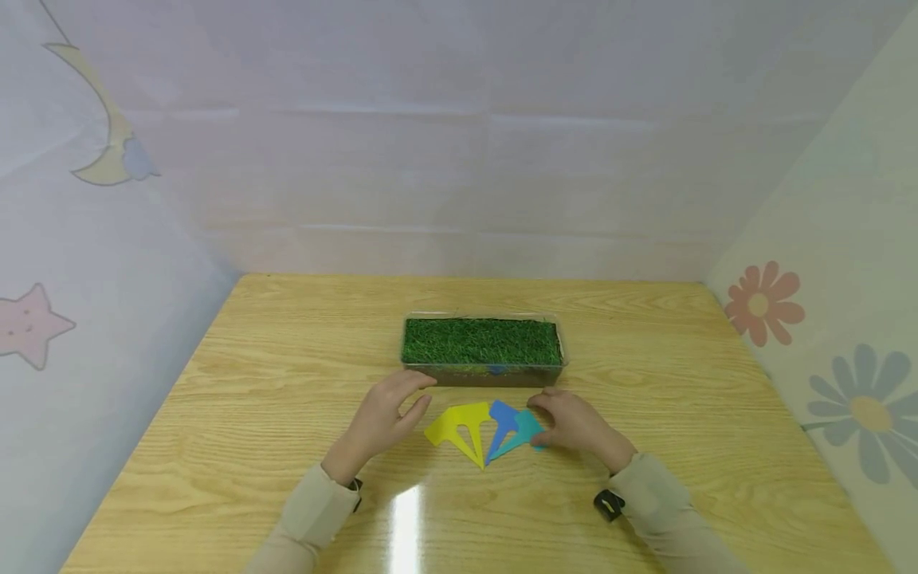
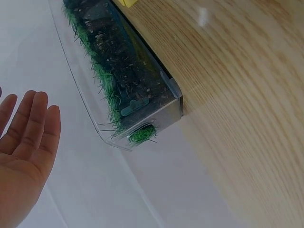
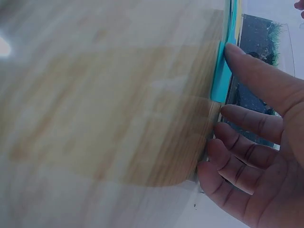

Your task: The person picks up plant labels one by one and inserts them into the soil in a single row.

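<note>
In the head view, several T-shaped plastic plant labels lie fanned out on the table, their pointed stems meeting at the near side. Yellow labels [image 1: 469, 413] are on the left, a blue label [image 1: 504, 414] comes after them, and a teal label [image 1: 527, 428] is at the right. My right hand [image 1: 574, 422] is at the teal end; its thumb touches the teal label [image 3: 220, 80] in the right wrist view, with the other fingertips at the tabletop. My left hand [image 1: 387, 410] stands apart from the yellow labels, fingers extended and holding nothing.
Behind the labels sits a clear rectangular planter box [image 1: 488, 375] topped with green artificial grass [image 1: 480, 340] over dark soil. The wooden table [image 1: 287, 351] meets a pale cloth backdrop [image 1: 459, 175] at its back and sides.
</note>
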Available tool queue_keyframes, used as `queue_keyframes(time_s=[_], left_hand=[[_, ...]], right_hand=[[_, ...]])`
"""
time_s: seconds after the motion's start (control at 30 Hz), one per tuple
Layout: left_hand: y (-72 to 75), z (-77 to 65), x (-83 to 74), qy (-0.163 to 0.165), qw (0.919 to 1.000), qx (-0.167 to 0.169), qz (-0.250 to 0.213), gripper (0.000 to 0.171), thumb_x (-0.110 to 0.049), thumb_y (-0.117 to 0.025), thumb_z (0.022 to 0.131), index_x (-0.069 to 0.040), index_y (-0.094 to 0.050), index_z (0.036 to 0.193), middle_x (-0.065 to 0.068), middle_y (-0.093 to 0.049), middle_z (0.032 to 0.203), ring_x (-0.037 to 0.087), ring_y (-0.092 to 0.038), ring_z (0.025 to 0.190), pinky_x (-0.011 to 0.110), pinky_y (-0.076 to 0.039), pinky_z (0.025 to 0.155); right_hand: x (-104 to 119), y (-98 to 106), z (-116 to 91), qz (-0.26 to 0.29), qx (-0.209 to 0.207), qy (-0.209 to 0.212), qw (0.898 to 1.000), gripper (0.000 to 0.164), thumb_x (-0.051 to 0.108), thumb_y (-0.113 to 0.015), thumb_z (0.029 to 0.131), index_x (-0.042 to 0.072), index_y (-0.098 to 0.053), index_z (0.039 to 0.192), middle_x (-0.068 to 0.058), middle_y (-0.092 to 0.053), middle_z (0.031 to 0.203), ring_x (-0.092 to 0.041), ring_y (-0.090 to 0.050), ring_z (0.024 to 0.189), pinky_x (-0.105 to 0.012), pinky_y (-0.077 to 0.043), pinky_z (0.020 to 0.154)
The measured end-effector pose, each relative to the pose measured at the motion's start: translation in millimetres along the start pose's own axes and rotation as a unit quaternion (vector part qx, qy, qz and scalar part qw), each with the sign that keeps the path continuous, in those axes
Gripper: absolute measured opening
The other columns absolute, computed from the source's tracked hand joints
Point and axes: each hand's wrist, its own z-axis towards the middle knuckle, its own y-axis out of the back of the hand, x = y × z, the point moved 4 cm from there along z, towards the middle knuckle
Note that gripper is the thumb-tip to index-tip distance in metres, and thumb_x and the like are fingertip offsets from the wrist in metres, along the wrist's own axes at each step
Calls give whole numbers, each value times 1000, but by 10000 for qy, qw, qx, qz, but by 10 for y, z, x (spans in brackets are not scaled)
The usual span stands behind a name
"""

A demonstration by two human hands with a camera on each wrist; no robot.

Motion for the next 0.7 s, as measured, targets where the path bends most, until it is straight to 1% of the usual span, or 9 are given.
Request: queue_keyframes(time_s=[0.13, 0.27, 0.4, 0.47, 0.53, 0.63, 0.7], left_hand=[[2, 3, 4, 14, 10000, -30, -14, 23, 0, -66, 78, -1, -64, 101, 10, -64, 97, 23, -61, 89, 34, -52, 73], [-7, 3, 10, 28, 10000, -3, 5, 24, 0, -67, 78, -1, -64, 101, 10, -64, 97, 23, -61, 90, 34, -52, 74], [-26, 9, 12, 54, 9998, 155, 94, 23, -1, -67, 79, -1, -64, 102, 10, -64, 98, 23, -61, 90, 34, -52, 75], [-37, 13, 10, 97, 9992, 324, 219, 23, -3, -66, 80, -1, -64, 102, 10, -64, 99, 23, -61, 90, 34, -52, 75], [-56, 16, 6, 156, 9972, 596, 414, 21, -6, -65, 82, -2, -64, 103, 9, -64, 98, 22, -61, 88, 33, -52, 74], [-95, 13, 5, 303, 9907, 1071, 778, 20, -12, -63, 84, -4, -65, 103, 6, -64, 97, 20, -62, 86, 32, -52, 71], [-119, 11, 6, 446, 9858, 1320, 936, 20, -14, -62, 86, -4, -65, 103, 5, -63, 96, 19, -62, 84, 31, -52, 69]], right_hand=[[-11, -11, 4, 32, -24, -2, 10000, 48, 29, -79, 69, 4, -62, 106, -9, -58, 102, -28, -57, 90, -43, -48, 77], [-13, -19, 7, 53, -39, 8, 10000, 43, 28, -80, 68, 6, -63, 101, -5, -58, 97, -23, -56, 84, -38, -48, 72], [-17, -31, 16, 136, 53, -137, 9998, 44, 25, -80, 68, 4, -61, 102, -7, -58, 98, -24, -56, 86, -38, -47, 72], [-21, -37, 23, 252, 119, -273, 9992, 46, 23, -80, 68, 3, -59, 105, -8, -58, 100, -25, -55, 88, -38, -47, 74], [-21, -41, 30, 403, 168, -356, 9984, 48, 20, -80, 68, 1, -58, 107, -8, -58, 100, -24, -54, 87, -37, -47, 73], [-21, -47, 44, 587, 226, -437, 9971, 46, 16, -80, 69, 1, -58, 106, -6, -56, 94, -19, -51, 81, -35, -45, 69], [-18, -48, 51, 666, 259, -484, 9963, 42, 14, -79, 69, 1, -58, 103, -4, -55, 88, -16, -47, 76, -32, -43, 65]])
